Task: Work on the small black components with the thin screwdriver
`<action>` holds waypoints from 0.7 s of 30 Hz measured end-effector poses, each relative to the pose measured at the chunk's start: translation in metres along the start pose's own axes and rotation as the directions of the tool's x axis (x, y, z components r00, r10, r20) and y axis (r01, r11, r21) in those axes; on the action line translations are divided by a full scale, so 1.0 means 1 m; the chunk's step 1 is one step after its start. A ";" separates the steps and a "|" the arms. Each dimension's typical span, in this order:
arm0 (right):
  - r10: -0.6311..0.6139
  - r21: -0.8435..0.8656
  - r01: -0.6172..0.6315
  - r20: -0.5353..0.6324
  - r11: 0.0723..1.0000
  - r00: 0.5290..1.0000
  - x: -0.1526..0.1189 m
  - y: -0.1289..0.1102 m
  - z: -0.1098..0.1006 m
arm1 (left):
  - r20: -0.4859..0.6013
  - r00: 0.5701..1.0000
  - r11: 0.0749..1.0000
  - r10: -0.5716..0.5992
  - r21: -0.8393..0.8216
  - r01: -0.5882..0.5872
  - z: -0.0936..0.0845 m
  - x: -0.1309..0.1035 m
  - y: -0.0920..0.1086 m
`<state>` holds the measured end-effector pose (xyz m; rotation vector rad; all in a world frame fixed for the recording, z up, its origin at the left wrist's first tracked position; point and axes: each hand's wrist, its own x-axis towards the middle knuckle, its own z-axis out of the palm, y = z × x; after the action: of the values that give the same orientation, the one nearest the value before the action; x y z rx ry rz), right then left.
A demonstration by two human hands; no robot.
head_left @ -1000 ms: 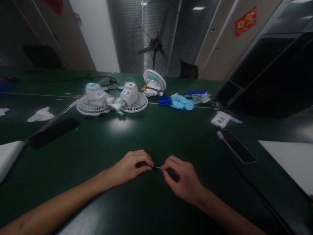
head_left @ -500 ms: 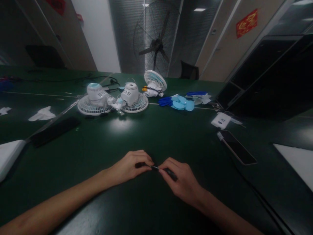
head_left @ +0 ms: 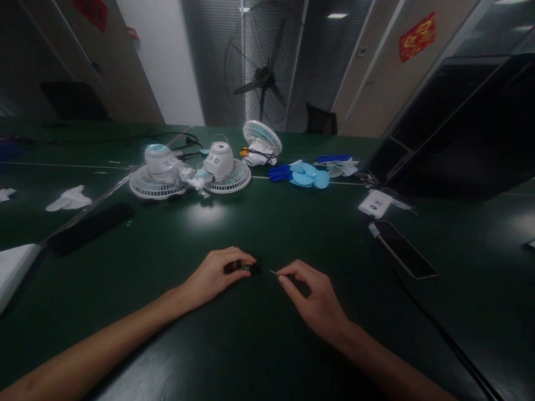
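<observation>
Near the middle of the green table, my left hand (head_left: 220, 274) pinches a small dark part (head_left: 248, 268) between thumb and fingers. A greenish glint shows on it, but its kind is too dark to make out. To its right, my right hand (head_left: 314, 298) is closed on a small screwdriver (head_left: 273, 273). Only the thin metal shaft sticks out past the fingertips, pointing left; the handle is mostly hidden by the hand. A short gap separates the shaft's tip from the dark part.
Several white fan heads, two face down (head_left: 156, 181) (head_left: 229, 177) and another tilted (head_left: 261, 142), stand at the back beside light-blue fan blades (head_left: 309, 175). A phone (head_left: 403, 249), a white box (head_left: 375, 204) and a black monitor (head_left: 455, 128) are at right. White tissue (head_left: 69, 199) lies left.
My hands have moved apart. The screwdriver's tip has come away from the dark part in my left hand, and the left hand has shifted slightly left and up.
</observation>
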<state>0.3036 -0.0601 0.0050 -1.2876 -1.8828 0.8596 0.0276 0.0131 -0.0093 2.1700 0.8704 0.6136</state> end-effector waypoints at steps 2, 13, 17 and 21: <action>-0.001 0.011 0.001 0.004 1.000 1.000 -0.001 0.000 0.000 | 0.009 0.999 0.997 0.038 0.059 -0.039 -0.010 0.000 -0.008; -0.016 0.025 0.016 0.018 1.000 1.000 -0.003 0.003 0.000 | -0.309 0.929 0.811 -0.205 0.478 0.338 -0.142 -0.030 -0.096; -0.019 0.009 0.019 0.015 1.000 1.000 -0.002 0.002 0.000 | -0.367 0.902 0.724 -0.230 0.554 0.410 -0.172 -0.051 -0.118; -0.022 -0.008 0.022 0.011 1.000 1.000 0.000 0.002 0.000 | -0.338 0.906 0.723 -0.255 0.555 0.411 -0.190 -0.063 -0.139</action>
<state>0.3046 -0.0593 0.0036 -1.2668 -1.9069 0.8497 -0.1901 0.1223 -0.0034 2.4226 1.7645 0.4420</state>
